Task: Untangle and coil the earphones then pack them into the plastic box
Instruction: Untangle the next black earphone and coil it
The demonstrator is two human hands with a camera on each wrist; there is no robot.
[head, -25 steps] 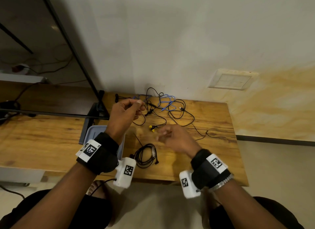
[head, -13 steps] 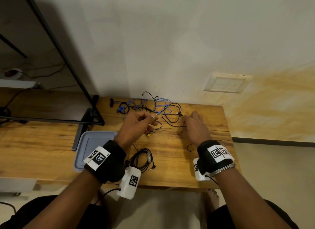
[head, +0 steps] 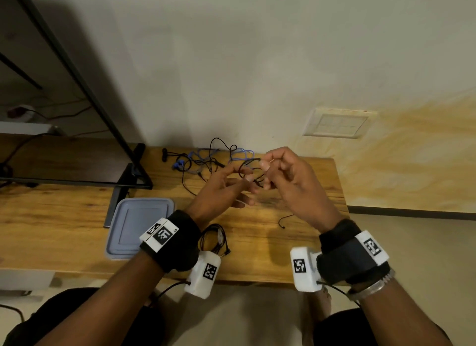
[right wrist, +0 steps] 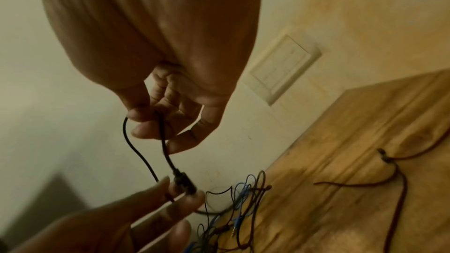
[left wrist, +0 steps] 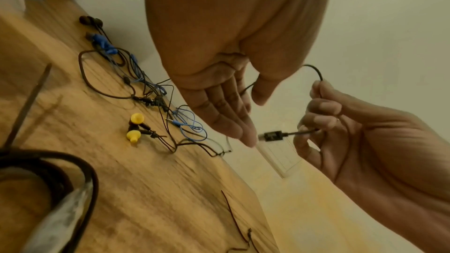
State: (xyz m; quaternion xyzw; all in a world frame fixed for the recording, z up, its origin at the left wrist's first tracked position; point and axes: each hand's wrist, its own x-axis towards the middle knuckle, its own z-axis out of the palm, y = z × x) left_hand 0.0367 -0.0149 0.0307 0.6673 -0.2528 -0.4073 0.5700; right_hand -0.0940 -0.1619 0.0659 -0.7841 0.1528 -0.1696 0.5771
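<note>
- Right hand [head: 288, 180]: raised above the far part of the table [head: 77, 216]; fingers curled round a black cable [right wrist: 136, 147], pinching it so that a short loop arches between the two hands and the plug end [left wrist: 272, 135] juts from the fist.
- Left hand [head: 221, 188]: fingers nearly straight and spread, thumb apart; the cable runs in between thumb and fingers, though whether it is truly gripped there cannot be told.
- Step in hand, by judgement: the first turns of a coil are being formed on this one cable; its tail trails down to the table on the right [head: 283, 220].
- Remaining tangle [head: 206, 162]: blue and black earphones knotted against the wall; yellow earbuds [left wrist: 135, 126] lie just beside it.
- Coiled earphones [head: 213, 240]: one finished bundle rests near the front edge, beside the plastic box [head: 139, 224], whose lid appears shut.
- Next move, by judgement: draw the tail in loop by loop; the lid must be lifted before packing.
- Open room: bare wood lies between the hands and the front edge; the wall crowds the tangle, and the tail lies near the right edge, where it may slip off.
</note>
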